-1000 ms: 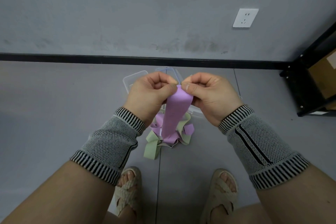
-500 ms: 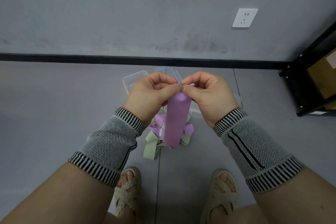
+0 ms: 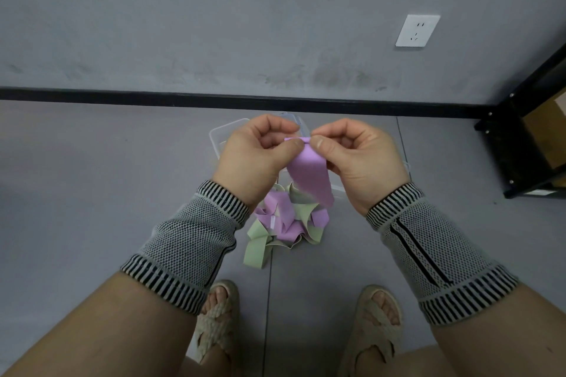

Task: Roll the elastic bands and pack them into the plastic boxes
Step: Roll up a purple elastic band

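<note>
Both hands meet at chest height: the left hand (image 3: pixel 255 156) and right hand (image 3: pixel 356 159), fingers curled, pinch the top end of a purple elastic band (image 3: pixel 309 174) between thumbs and forefingers. Its free length hangs down between the wrists. Below the hands, a loose heap of purple and green bands (image 3: pixel 283 223) lies on the grey floor. Just beyond the knuckles, clear plastic boxes (image 3: pixel 225 135) sit partly hidden, near the wall.

plastic boxes (image 3: pixel 228 135): mostly hidden behind hands | shelf (image 3: pixel 533 144): cut off by right edge
</note>
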The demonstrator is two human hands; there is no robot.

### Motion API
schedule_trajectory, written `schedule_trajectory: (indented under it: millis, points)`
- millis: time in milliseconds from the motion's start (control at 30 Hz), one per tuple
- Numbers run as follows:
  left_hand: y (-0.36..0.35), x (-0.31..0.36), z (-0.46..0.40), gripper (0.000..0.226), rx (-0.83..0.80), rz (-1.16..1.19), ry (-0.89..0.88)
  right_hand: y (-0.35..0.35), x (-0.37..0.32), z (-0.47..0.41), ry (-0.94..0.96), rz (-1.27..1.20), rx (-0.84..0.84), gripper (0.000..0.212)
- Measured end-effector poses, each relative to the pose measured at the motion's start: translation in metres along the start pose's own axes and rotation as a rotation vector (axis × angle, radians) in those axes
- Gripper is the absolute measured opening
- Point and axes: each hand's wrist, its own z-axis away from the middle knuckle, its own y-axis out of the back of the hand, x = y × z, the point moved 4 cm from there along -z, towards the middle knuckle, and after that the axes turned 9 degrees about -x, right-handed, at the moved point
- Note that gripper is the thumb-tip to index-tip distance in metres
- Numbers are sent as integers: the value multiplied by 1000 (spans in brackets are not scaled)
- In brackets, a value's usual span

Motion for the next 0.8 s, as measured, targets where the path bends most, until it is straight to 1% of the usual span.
schedule_trajectory:
  millis: [67,167,267,367,433,567,800]
  points:
    - [0,-1,0,13,-1,-4,25,2,0,0,18,15,14,20]
    - [-2,2,0,14,-5,-19,4,1,-1,0,40,20,25,21]
    - [1,3,0,18,37,-25,-24,-2,0,1,18,-46,28,20]
    - [4,3,0,18,89,-20,-47,1,4,2,-13,-102,108,19]
    - [4,3,0,18,106,-29,-56,1,3,3,-2,-86,169,16]
    - [4,2,-1,20,105,-58,-80,-3,-2,6,39,-33,215,13]
    - [1,-1,-1,21,65,-25,-63,-1,-1,3,31,-2,246,17]
